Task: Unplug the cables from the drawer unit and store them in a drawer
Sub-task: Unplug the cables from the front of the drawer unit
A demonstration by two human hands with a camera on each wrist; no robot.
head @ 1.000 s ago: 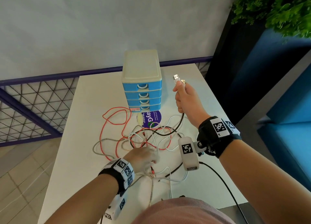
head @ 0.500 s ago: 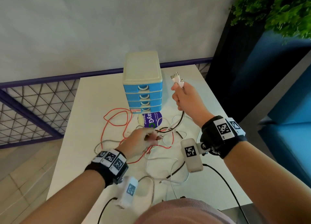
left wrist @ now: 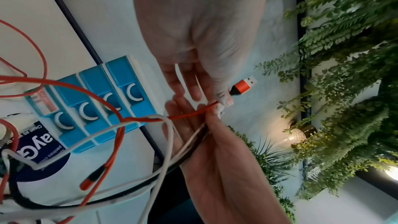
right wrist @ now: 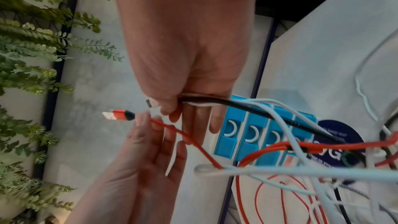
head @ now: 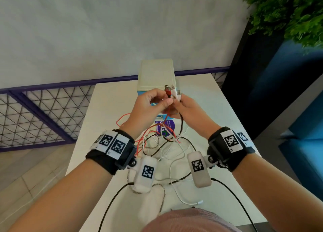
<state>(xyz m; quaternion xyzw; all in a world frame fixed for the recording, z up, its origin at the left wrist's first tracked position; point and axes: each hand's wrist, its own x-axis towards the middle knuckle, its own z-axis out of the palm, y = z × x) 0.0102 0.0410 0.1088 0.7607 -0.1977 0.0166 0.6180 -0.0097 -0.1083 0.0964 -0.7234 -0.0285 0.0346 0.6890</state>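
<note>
A cream drawer unit with blue drawer fronts stands at the back of the white table, all drawers closed. In front of it both hands are raised and close together. My left hand pinches the red cable just behind its USB plug. My right hand grips a white cable and a black cable near their plugs. The cables hang down into a loose tangle on the table between my wrists.
A round purple sticker lies at the foot of the unit. A loose white cable end rests near the table's front edge. A purple mesh railing runs on the left; a dark planter with greenery and a blue seat stand on the right.
My left hand has risen from the cable pile with the red cable's plug end and come up against my right hand, which has stayed raised with its cables.
</note>
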